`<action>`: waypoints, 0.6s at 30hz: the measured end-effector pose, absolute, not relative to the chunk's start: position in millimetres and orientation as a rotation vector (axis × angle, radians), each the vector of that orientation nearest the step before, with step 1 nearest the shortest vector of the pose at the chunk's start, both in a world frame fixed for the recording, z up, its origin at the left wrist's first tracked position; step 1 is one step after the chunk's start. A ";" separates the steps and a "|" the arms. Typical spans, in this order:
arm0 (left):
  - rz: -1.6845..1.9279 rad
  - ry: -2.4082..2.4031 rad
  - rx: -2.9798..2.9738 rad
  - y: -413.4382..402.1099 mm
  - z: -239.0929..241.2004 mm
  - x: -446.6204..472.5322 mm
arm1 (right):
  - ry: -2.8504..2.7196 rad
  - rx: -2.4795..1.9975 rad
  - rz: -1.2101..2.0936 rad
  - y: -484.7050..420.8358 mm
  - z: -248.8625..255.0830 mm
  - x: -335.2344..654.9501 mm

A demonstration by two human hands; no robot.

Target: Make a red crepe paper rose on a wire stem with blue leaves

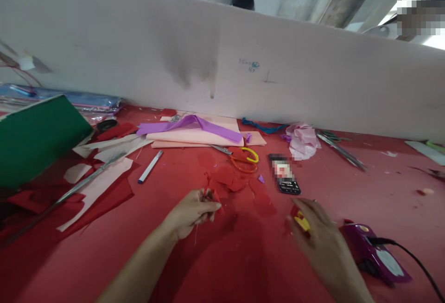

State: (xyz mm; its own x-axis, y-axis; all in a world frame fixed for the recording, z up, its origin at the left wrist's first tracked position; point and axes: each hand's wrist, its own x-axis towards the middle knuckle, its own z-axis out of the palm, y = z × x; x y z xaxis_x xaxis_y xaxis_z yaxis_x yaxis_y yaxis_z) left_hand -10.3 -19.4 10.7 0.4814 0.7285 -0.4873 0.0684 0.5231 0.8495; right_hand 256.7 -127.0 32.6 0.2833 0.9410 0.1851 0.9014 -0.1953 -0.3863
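Observation:
Thumb and fingers pinched together, my left hand (194, 210) holds a small piece of thin red material (216, 197). A fine thread hangs below these fingers. Just beyond lie several red cut pieces (227, 177) on the red tabletop. At the right, my right hand (320, 238) is curled around a small red and yellow object (301, 222); blur and the fingers hide its exact kind. A phone (285, 175) lies just past the right hand. Scissors (245, 160) with yellow and orange handles rest beyond the red pieces.
A purple strip (194, 126) lies on folded peach sheets (167, 143) near the white partition (139, 52). A marker (150, 167), a metal rod (86, 180) and a green box (41, 140) are leftward. A purple device (377, 252) with a black cable stands at right; crumpled pink material (302, 140) lies behind.

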 end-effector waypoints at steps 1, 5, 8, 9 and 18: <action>0.452 0.976 0.969 -20.8 10.9 -11.6 | -1.577 -2.027 0.319 -118.4 39.5 239.2; 0.280 0.811 1.033 -24.3 20.8 -18.3 | -1.246 -1.474 1.348 -73.9 48.9 182.6; 0.233 0.791 1.092 -22.4 35.6 -19.1 | -1.080 -1.160 1.794 -45.6 38.1 166.9; 0.237 0.813 1.109 -21.2 40.1 -17.7 | -1.037 -1.126 1.846 -39.8 33.7 166.4; 0.309 0.945 1.045 -12.7 35.8 5.1 | -1.060 -1.154 1.702 -37.6 26.6 187.6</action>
State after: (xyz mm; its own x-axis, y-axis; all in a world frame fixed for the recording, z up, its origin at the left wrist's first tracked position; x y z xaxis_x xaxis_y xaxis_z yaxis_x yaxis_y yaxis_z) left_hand 5.1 -12.7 35.8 0.5854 0.6266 -0.5145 0.2018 0.5021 0.8410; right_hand 187.6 -37.6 26.6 -0.2594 0.9250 -0.2777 -0.1590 -0.3245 -0.9324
